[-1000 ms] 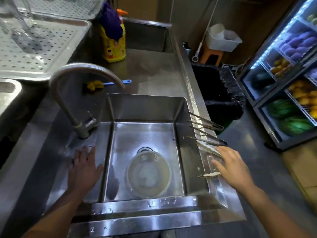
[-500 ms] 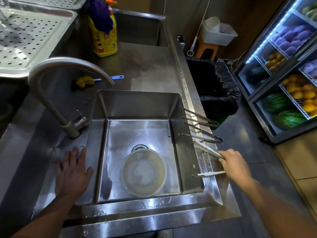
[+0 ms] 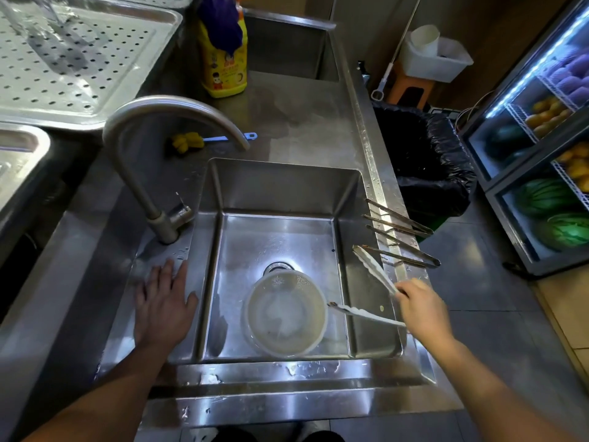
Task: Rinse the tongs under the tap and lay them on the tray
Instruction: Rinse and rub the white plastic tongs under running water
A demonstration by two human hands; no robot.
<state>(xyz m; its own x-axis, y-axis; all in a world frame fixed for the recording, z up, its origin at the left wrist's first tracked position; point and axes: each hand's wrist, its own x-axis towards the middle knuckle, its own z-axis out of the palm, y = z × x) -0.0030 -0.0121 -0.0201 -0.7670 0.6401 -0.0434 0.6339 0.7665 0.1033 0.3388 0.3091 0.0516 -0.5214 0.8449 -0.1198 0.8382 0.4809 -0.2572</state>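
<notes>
My right hand point(image 3: 422, 309) grips a pair of white-tipped metal tongs point(image 3: 373, 269) by the hinge end, its two arms spread out over the right side of the sink point(image 3: 280, 193). One arm points up-left, the other reaches the rim of the plastic bowl point(image 3: 285, 315) in the basin. My left hand point(image 3: 162, 304) lies flat, fingers apart, on the wet counter left of the sink. The curved tap point(image 3: 159, 122) arches over the back left corner; no water runs. The perforated metal tray point(image 3: 73, 59) sits at the far left.
Two more pairs of thin metal tongs point(image 3: 401, 232) lie across the sink's right rim. A yellow detergent bottle point(image 3: 224, 59) and a yellow brush point(image 3: 188, 142) stand behind the sink. A black-lined bin point(image 3: 427, 161) and a fruit fridge point(image 3: 541, 148) are to the right.
My right hand closed on the tongs on the right rim and lifted them left over the basin, their arms now spread. My left hand stayed flat on the counter.
</notes>
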